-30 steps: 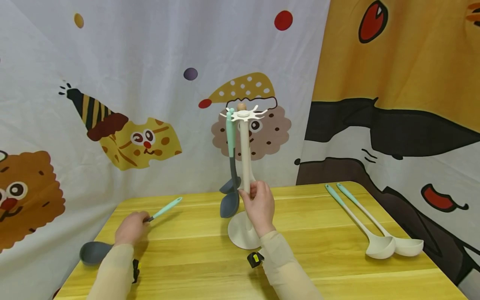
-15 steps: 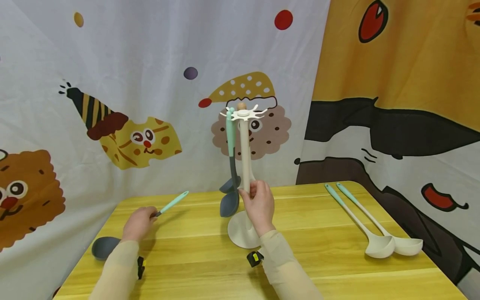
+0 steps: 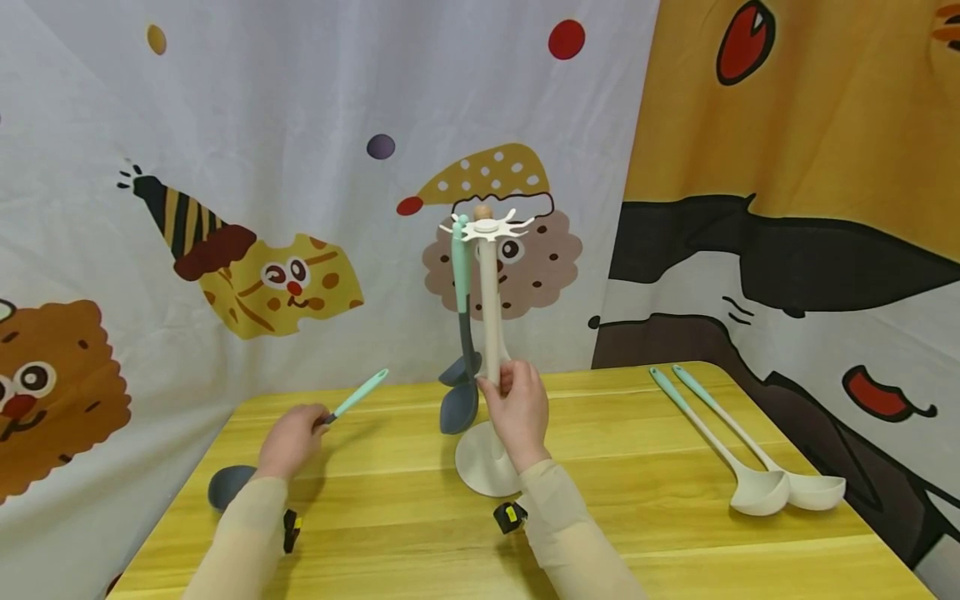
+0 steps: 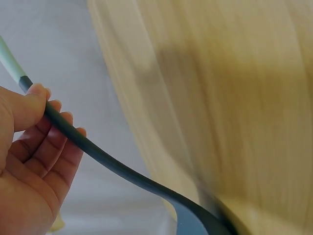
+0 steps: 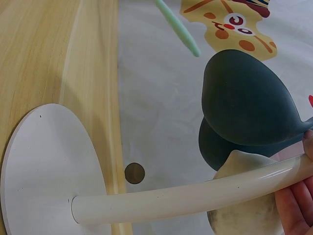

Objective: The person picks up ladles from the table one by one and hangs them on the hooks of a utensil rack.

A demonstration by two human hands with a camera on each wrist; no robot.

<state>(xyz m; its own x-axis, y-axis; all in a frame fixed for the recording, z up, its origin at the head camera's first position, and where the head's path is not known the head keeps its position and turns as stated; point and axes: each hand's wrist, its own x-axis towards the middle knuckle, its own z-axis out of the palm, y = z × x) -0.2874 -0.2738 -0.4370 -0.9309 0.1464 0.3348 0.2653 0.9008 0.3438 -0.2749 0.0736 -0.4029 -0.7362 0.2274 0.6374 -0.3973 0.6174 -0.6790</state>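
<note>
My left hand grips the dark grey neck of a ladle with a mint handle. Its bowl hangs low beside my forearm; in the left wrist view the curved neck runs across thumb and fingers, over the table. My right hand pinches the lower pole of a cream utensil stand. From the stand's hooked top ring, dark grey ladles with mint handles hang on the left side. A pale utensil head shows behind the pole in the right wrist view.
Two cream ladles with mint handles lie side by side at the right of the wooden table. The stand's round base rests mid-table. A printed cartoon curtain hangs close behind the table's back edge.
My left hand has moved right and away from me with the ladle, bringing the handle end nearer the stand. My right hand and the stand have stayed in place.
</note>
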